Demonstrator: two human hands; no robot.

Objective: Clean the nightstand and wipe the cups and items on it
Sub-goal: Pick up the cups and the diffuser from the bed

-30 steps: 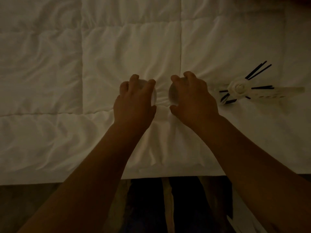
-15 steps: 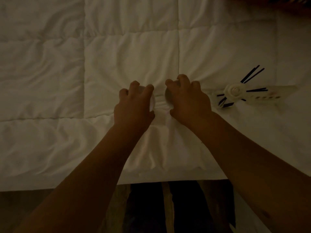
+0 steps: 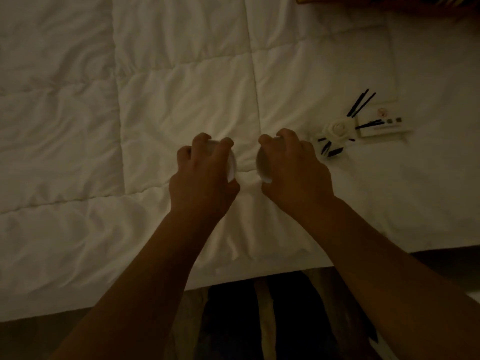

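Two white cups stand side by side on a white quilted bedspread (image 3: 161, 105), a small gap between them. My left hand (image 3: 202, 178) grips the left cup (image 3: 232, 165) from above, its fingers curled over the rim. The right cup (image 3: 262, 166) is held the same way by my right hand (image 3: 296, 172). Each cup shows only as a thin white crescent past the fingers. The room is dim, and the nightstand is out of view.
To the right of my right hand lie a reed diffuser with a white rose (image 3: 335, 131) and black sticks, and a flat white card-like item (image 3: 384, 123). A dark patterned object (image 3: 389, 2) sits at the top right. The bed's near edge (image 3: 104, 305) meets a dark floor.
The view has shifted, so the hands and diffuser sit lower and further left in frame. Both hands keep their hold on the cups; the gap between cups looks much the same.
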